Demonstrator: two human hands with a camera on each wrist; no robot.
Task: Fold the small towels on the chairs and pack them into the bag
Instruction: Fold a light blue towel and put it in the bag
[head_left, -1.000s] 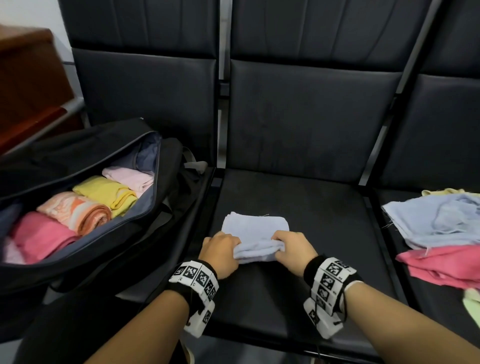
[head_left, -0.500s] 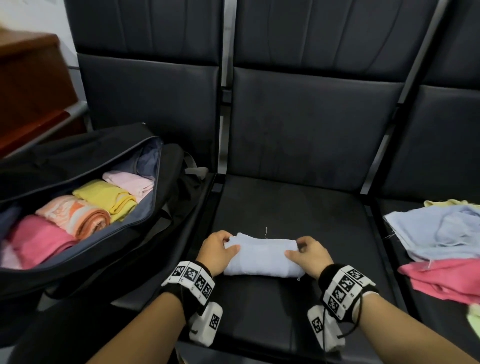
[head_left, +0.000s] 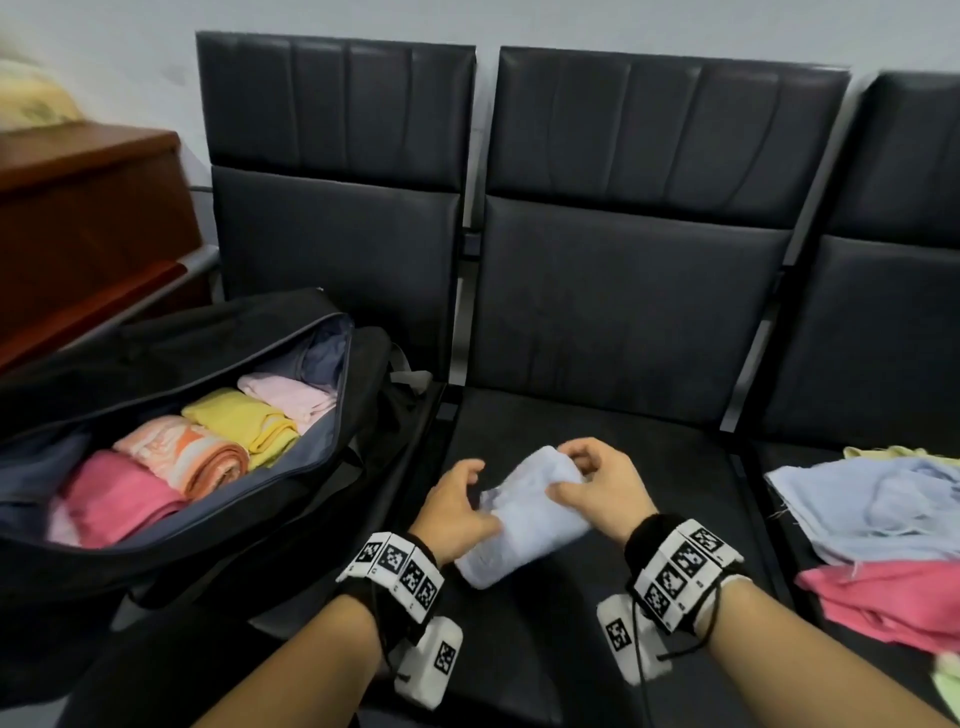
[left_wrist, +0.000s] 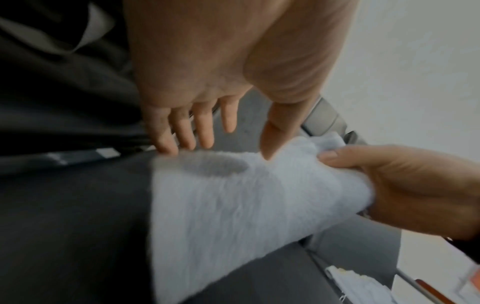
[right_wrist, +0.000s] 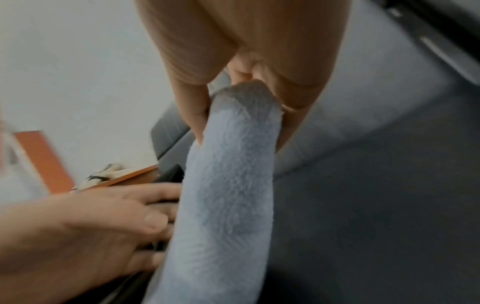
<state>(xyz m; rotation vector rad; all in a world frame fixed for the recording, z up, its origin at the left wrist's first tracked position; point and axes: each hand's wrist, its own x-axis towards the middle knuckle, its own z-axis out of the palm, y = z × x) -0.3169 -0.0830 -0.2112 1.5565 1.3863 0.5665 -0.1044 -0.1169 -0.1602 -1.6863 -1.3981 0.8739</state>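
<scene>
Towel (head_left: 524, 517), pale blue and rolled into a thick bundle, sits at the lower centre of the head view, lifted slightly above the dark seat of the middle chair (head_left: 613, 467) and tilted so one end points down toward the lower left. The right hand (head_left: 597, 488) holds the upper end of the roll; in the right wrist view its fingers (right_wrist: 193, 111) and thumb are clamped around that end of the towel (right_wrist: 231, 185). The left hand (head_left: 457, 506) is beside the lower half of the roll with its fingers (left_wrist: 205, 127) spread apart and nearly straight; the tip of the thumb touches the towel (left_wrist: 233, 205), and the other fingertips reach just past its far edge.

At the left of the head view, a black bag (head_left: 291, 499) lies unzipped on the neighbouring chair seat. Inside it, four rolled towels lie side by side in a row: a bright pink one (head_left: 117, 499) nearest the lower left, then an orange and white patterned one (head_left: 187, 457), a yellow one (head_left: 241, 421), and a pale pink one (head_left: 291, 395) farthest back.

At the right edge of the head view, on the third chair, a loose heap of unfolded towels lies: a light blue one (head_left: 872, 504) on top of a pink one (head_left: 883, 603), with a strip of pale yellow cloth (head_left: 893, 452) showing behind them.

A reddish-brown wooden cabinet (head_left: 88, 223) stands at the upper left.
</scene>
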